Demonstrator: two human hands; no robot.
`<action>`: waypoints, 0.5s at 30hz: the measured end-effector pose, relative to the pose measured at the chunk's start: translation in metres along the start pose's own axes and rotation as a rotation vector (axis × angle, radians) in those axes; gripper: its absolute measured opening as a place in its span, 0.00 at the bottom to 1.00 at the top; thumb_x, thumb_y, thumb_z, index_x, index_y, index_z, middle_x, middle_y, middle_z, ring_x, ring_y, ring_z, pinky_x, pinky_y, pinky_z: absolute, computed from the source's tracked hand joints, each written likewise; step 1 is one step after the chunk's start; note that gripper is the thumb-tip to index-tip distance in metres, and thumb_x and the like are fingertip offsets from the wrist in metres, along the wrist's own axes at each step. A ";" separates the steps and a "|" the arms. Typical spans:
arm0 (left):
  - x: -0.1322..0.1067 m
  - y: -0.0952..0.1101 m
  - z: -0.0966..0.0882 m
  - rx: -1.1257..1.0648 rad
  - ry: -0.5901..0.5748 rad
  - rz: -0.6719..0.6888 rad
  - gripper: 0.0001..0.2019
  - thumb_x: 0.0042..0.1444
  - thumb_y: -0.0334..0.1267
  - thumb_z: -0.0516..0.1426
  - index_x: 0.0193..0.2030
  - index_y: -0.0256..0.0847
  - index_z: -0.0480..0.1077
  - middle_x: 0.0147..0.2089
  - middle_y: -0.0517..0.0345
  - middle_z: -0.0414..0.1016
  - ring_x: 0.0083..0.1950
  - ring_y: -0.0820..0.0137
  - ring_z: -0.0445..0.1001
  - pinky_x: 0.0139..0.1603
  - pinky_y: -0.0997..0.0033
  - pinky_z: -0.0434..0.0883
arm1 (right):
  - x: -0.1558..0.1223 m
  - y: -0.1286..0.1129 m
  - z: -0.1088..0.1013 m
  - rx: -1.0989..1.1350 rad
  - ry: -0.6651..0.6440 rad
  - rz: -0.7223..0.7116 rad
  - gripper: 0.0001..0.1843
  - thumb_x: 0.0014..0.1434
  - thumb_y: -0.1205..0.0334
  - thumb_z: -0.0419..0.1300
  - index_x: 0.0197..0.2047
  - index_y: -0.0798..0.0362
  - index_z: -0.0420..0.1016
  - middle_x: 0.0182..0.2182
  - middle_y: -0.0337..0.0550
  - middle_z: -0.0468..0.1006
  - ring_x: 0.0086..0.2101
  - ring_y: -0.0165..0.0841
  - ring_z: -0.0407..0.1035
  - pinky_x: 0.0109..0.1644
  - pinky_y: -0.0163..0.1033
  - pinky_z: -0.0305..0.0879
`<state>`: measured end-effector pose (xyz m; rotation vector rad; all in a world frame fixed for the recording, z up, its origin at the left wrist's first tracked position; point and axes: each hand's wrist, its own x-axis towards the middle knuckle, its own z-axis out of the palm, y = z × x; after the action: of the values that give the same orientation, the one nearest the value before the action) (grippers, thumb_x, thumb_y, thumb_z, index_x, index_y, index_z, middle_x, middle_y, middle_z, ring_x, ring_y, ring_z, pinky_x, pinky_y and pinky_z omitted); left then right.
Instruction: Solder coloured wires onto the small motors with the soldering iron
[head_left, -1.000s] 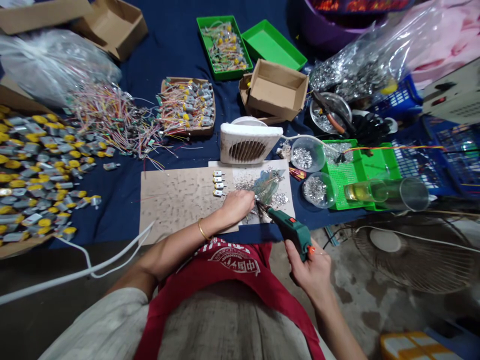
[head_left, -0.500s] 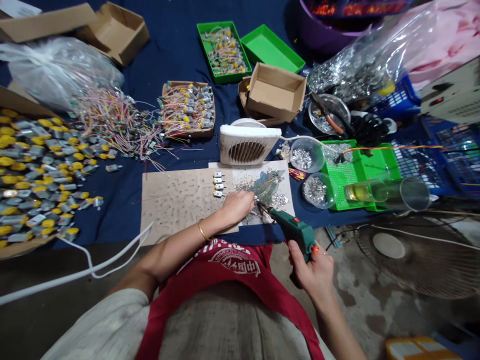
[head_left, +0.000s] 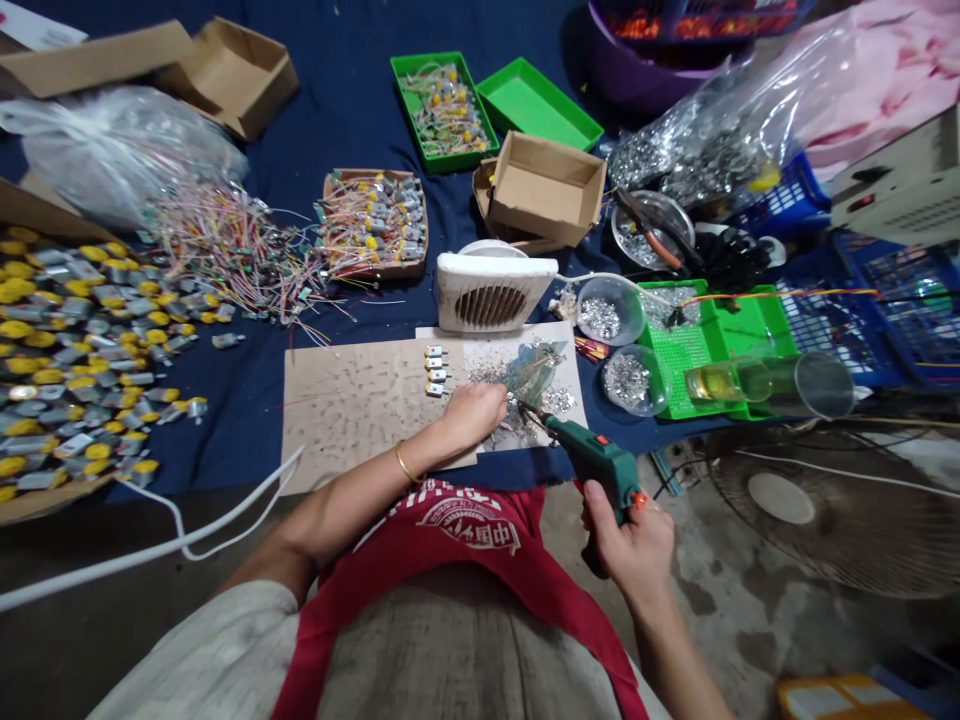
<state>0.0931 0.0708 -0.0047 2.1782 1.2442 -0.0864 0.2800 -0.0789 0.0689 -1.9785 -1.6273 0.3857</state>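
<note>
The green soldering gun (head_left: 592, 462) sits in the person's right hand (head_left: 630, 548), whose fingers are closed around its grip. Its thin metal tip reaches just past the other hand's fingertips, into a scatter of silver scraps and wire (head_left: 536, 385) on a cardboard sheet (head_left: 352, 420). The left hand (head_left: 471, 415) rests on that sheet with its fingers curled downward; whether they pinch anything is hidden. A single gold bangle (head_left: 406, 463) circles the left wrist. Just beyond and left of those fingers, four small motors (head_left: 436, 368) lie in a neat row on the sheet. Ahead of the fingers stands one white vented housing (head_left: 491, 292). Farther right of the gun's tip are two clear plastic bowls of silver bits (head_left: 600, 315) and a green perforated tray (head_left: 712, 345). Well left of the fingers, a cardboard tray of wired motors (head_left: 373, 225) sits beside a large heap of yellow-capped motors (head_left: 67, 350), too many to count.
</note>
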 end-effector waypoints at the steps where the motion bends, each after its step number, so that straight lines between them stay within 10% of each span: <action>1: 0.000 0.000 0.000 -0.001 0.000 -0.001 0.14 0.67 0.34 0.49 0.42 0.37 0.77 0.41 0.46 0.82 0.43 0.61 0.80 0.48 0.62 0.73 | 0.000 0.001 0.000 0.001 0.002 -0.005 0.30 0.67 0.39 0.55 0.21 0.48 0.74 0.15 0.43 0.71 0.20 0.37 0.71 0.27 0.39 0.67; 15: 0.001 -0.002 0.003 -0.012 0.007 -0.011 0.15 0.67 0.35 0.49 0.44 0.37 0.77 0.42 0.45 0.82 0.43 0.60 0.80 0.46 0.63 0.72 | -0.003 0.002 0.000 0.013 0.027 0.005 0.29 0.66 0.39 0.55 0.21 0.49 0.76 0.15 0.44 0.71 0.21 0.38 0.72 0.29 0.39 0.68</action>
<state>0.0924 0.0712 -0.0084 2.1638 1.2574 -0.0754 0.2810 -0.0818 0.0680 -1.9705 -1.5993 0.3692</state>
